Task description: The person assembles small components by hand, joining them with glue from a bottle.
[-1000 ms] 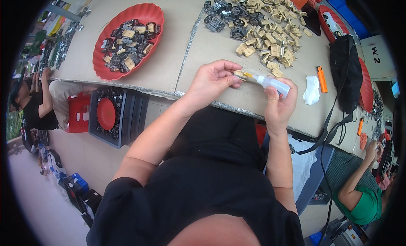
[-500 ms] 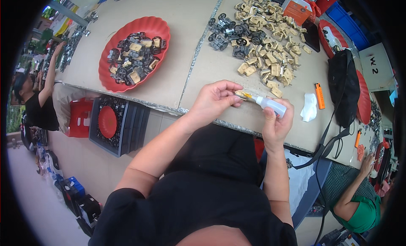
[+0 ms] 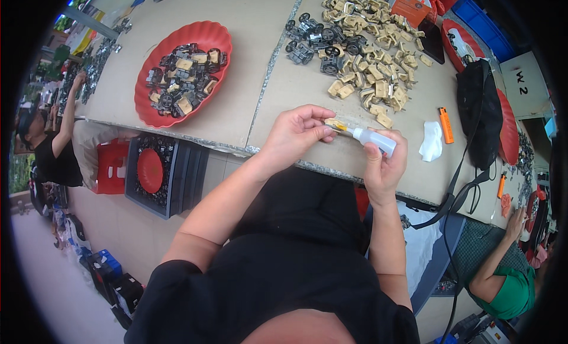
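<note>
My left hand pinches a small tan plastic part near the table's front edge. In my right hand is a small white squeeze bottle, its narrow tip pointing left at the tan part. Whether the tip touches the part I cannot tell. Beyond my hands lies a heap of similar tan parts, with several dark toy pieces with wheels along its left side. A red scalloped bowl at the left holds dark pieces, some with tan parts on them.
Right of my hands lie a crumpled white tissue, an orange lighter and a black bag with its strap. An orange-white box stands at the back. Grey crates sit below the table's left edge. Other people work on both sides.
The view has shifted slightly. Both hands keep their grips, and the bottle has moved a little left and up along with the right hand.
</note>
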`<action>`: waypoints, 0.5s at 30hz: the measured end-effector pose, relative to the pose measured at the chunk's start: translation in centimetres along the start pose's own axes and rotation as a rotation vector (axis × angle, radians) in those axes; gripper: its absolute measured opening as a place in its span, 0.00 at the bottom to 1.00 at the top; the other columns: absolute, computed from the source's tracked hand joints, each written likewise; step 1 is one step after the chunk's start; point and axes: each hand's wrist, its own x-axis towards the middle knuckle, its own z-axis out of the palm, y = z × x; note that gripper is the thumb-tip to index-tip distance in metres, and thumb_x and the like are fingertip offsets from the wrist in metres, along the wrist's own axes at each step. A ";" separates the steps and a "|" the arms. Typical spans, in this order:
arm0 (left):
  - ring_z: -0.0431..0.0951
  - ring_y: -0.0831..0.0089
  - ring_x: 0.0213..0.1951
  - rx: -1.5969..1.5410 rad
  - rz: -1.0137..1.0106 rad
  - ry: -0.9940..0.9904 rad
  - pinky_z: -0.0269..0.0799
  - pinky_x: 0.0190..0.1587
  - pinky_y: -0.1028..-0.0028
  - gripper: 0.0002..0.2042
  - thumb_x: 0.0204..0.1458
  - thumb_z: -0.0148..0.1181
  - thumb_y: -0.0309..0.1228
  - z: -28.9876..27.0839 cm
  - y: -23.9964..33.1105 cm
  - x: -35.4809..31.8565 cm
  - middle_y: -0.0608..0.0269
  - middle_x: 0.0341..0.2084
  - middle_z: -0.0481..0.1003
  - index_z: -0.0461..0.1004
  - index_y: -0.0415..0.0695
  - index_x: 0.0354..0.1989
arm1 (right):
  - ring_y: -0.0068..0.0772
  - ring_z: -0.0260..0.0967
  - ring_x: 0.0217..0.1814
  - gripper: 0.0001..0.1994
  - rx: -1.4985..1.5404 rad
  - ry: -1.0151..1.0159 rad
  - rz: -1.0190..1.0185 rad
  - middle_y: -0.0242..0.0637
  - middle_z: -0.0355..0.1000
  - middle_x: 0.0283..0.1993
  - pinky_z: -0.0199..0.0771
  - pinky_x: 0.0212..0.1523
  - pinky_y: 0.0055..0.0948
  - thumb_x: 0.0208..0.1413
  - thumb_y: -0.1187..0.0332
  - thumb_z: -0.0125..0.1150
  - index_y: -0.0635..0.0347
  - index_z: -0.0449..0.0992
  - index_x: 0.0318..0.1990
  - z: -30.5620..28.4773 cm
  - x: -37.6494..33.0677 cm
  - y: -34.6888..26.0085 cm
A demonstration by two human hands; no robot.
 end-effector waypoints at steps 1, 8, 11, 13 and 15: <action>0.73 0.79 0.32 -0.001 0.004 -0.001 0.69 0.38 0.81 0.11 0.47 0.52 0.19 0.0 -0.1 0.0 0.60 0.30 0.72 0.66 0.35 0.41 | 0.27 0.63 0.35 0.13 -0.001 0.002 0.005 0.40 0.63 0.35 0.64 0.37 0.21 0.49 0.71 0.55 0.67 0.60 0.38 0.0 0.0 0.0; 0.73 0.80 0.31 0.002 0.009 0.002 0.69 0.38 0.81 0.11 0.47 0.52 0.19 0.0 -0.1 0.0 0.61 0.29 0.73 0.67 0.35 0.40 | 0.26 0.63 0.35 0.13 0.030 0.035 -0.003 0.40 0.63 0.35 0.63 0.37 0.21 0.49 0.71 0.55 0.67 0.59 0.39 0.2 0.2 0.0; 0.74 0.80 0.31 0.018 0.007 0.012 0.69 0.38 0.81 0.11 0.47 0.52 0.19 0.0 0.0 -0.1 0.61 0.28 0.73 0.67 0.35 0.40 | 0.26 0.62 0.35 0.13 0.031 0.031 0.005 0.40 0.63 0.35 0.63 0.37 0.21 0.49 0.71 0.55 0.67 0.59 0.39 0.2 0.1 -0.1; 0.74 0.80 0.31 0.017 0.007 0.018 0.69 0.38 0.81 0.11 0.46 0.52 0.19 0.0 0.0 -0.1 0.61 0.28 0.73 0.67 0.35 0.40 | 0.26 0.62 0.35 0.13 0.037 0.029 0.010 0.40 0.63 0.35 0.63 0.37 0.21 0.49 0.71 0.55 0.67 0.59 0.39 0.2 0.0 -0.1; 0.74 0.80 0.30 0.017 0.007 0.025 0.69 0.38 0.81 0.11 0.46 0.52 0.19 0.0 0.0 -0.1 0.61 0.27 0.73 0.67 0.35 0.40 | 0.26 0.62 0.36 0.13 0.027 0.031 0.007 0.40 0.63 0.35 0.64 0.37 0.21 0.50 0.71 0.54 0.67 0.59 0.39 0.1 -0.1 0.0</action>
